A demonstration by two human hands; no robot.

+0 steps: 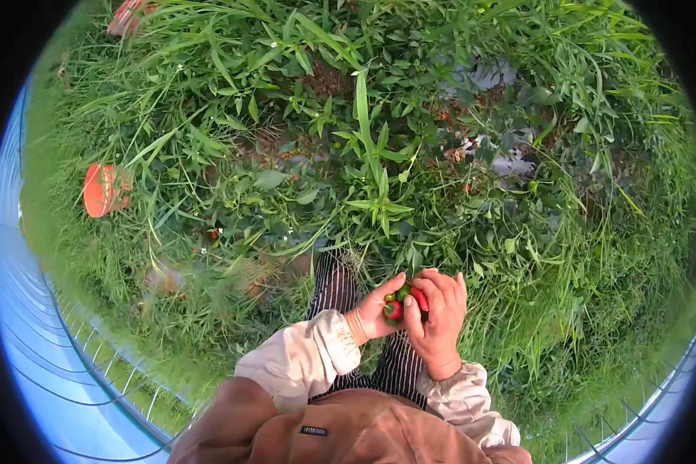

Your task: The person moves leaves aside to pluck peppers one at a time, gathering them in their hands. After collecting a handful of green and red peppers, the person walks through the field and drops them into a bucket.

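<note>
Several small red and green peppers (394, 310) lie gathered between my two hands, low in the middle of the view. My left hand (373, 315) cups them from the left with its thumb pointing up. From the other side my right hand (441, 319) curls its fingers around a long red pepper (420, 299), its thumb against the bunch. The fingertips partly hide the peppers, and how many there are cannot be made out. Pale sleeves cover both wrists.
Dense weeds and pepper plants (383, 185) spread ahead, with a few red fruits low among the leaves. An orange-red container (99, 190) stands in the grass at left, and another red object (129, 17) at the upper left. Torn pale plastic sheeting (512, 163) shows at right.
</note>
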